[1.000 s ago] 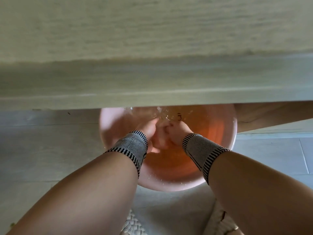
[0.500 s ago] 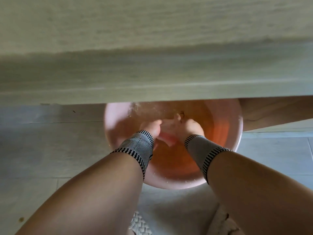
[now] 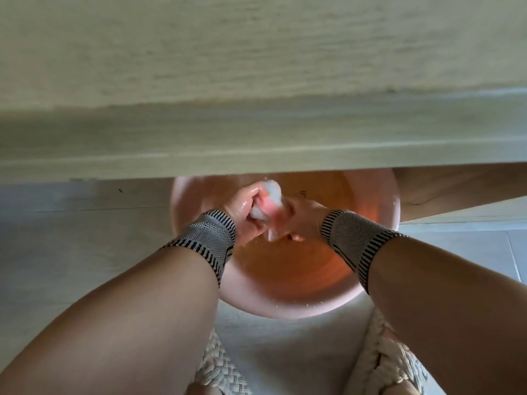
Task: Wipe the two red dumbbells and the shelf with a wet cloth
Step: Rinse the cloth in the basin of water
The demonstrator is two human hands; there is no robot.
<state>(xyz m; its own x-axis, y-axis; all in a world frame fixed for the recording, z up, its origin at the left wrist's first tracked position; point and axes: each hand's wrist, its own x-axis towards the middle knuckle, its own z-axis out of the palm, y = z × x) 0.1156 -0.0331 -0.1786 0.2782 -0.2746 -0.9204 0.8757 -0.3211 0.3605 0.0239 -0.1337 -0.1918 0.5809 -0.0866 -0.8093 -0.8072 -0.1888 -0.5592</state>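
A wet white cloth [image 3: 266, 205] is bunched up between both hands, over a pink plastic basin [image 3: 379, 266] of water on the floor. My left hand [image 3: 242, 212] grips the cloth's left side and my right hand [image 3: 299, 216] grips its right side. Both wrists wear grey striped bands. A pale wooden shelf board [image 3: 256, 81] fills the upper half of the view and hides the basin's far rim. No red dumbbells are in view.
Light floor tiles [image 3: 71, 223] lie left and right of the basin. A wooden leg or panel [image 3: 456, 192] stands at the right under the board. Woven sandals [image 3: 382, 357] show at the bottom edge.
Both hands have lifted out of the water, bringing the bunched white cloth up into view between them; earlier they were lower in the basin with the cloth hardly visible.
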